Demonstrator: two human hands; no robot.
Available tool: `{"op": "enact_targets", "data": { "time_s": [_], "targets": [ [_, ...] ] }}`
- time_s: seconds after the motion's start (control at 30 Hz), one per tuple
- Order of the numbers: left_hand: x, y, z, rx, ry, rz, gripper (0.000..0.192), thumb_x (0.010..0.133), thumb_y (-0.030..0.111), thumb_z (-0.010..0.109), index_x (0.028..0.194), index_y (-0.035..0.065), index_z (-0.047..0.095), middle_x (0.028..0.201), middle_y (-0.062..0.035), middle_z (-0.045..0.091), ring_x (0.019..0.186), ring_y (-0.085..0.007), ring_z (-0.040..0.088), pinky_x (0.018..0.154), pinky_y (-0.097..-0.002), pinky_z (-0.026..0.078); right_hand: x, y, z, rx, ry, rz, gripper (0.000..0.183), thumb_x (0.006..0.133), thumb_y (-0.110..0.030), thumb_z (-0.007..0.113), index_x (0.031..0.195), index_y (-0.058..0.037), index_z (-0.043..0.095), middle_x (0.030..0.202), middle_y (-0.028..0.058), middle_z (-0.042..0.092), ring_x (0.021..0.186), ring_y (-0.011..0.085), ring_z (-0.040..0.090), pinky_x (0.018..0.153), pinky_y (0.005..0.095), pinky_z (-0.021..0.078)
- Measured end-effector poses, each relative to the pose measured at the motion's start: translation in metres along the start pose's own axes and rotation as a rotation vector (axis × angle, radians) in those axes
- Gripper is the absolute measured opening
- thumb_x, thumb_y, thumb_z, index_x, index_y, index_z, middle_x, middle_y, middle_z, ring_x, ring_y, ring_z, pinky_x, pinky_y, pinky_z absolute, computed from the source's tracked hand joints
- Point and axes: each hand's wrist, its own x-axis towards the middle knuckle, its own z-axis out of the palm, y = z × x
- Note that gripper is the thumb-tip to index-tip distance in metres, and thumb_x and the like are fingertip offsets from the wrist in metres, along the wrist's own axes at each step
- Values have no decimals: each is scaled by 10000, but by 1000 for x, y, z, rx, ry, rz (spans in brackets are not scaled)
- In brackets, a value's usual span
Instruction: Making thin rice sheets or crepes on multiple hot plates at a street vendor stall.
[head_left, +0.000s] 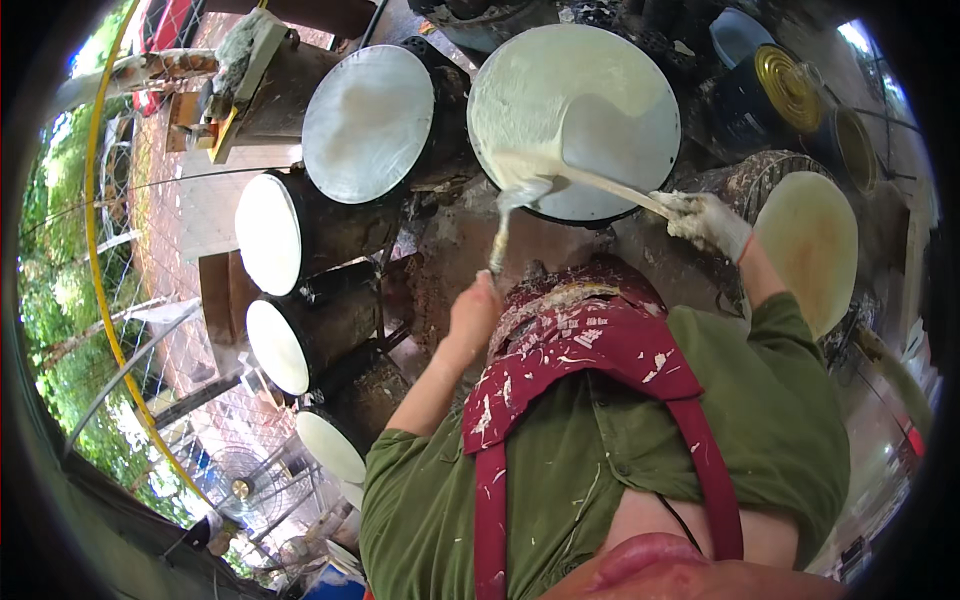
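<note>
In front of me lies a large round plate (615, 165), partly coated with a pale, wet, batter-like layer; a smooth grey area shows on its right side. My right hand (709, 223), in a white glove crusted with pale paste, grips the handle of a wooden scraper (611, 185). Its blurred head lies over the plate's near left part. My bare left hand (476, 306) holds a thin-handled tool (501, 236) upright; its whitish head, blurred, is at the plate's near edge. I cannot tell whether it is a brush or a ladle.
Other round plates (369, 124) on dark drum-like bases curve around my left, including a bright white one (268, 234). Another plate (806, 255) stands close to my right elbow. Dark tins (787, 86) are at far right. Beyond wire mesh stands a fan (241, 487). My red apron (585, 337) is paste-splashed.
</note>
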Motion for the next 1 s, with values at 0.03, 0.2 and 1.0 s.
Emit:
{"op": "enact_targets", "data": {
  "time_s": [0.03, 0.2, 1.0],
  "targets": [
    [-5, 1, 7, -57, -18, 19, 132, 861, 126, 468, 908, 3, 457, 656, -239, 576, 629, -425, 585, 555, -513, 460, -19, 8, 24, 29, 87, -75, 407, 944, -267, 448, 1298, -68, 444, 770, -3, 561, 562, 61, 481, 467, 198, 374],
    [16, -13, -22, -418, 37, 258, 126, 850, 120, 563, 894, 11, 515, 711, -223, 563, 650, -385, 568, 572, -418, 442, 10, 60, 94, 213, -22, -175, 397, 873, -218, 591, 1225, -60, 501, 679, -39, 489, 525, 52, 425, 444, 206, 372],
    [-81, -102, -32, -1189, 272, -217, 111, 910, 105, 491, 829, 71, 423, 544, 40, 403, 371, -41, 356, 331, -202, 272, 120, 137, 166, -721, 1066, -517, 311, 884, -363, 480, 910, -70, 582, 767, 171, 605, 679, 338, 570, 604, 423, 450]
  ]
}}
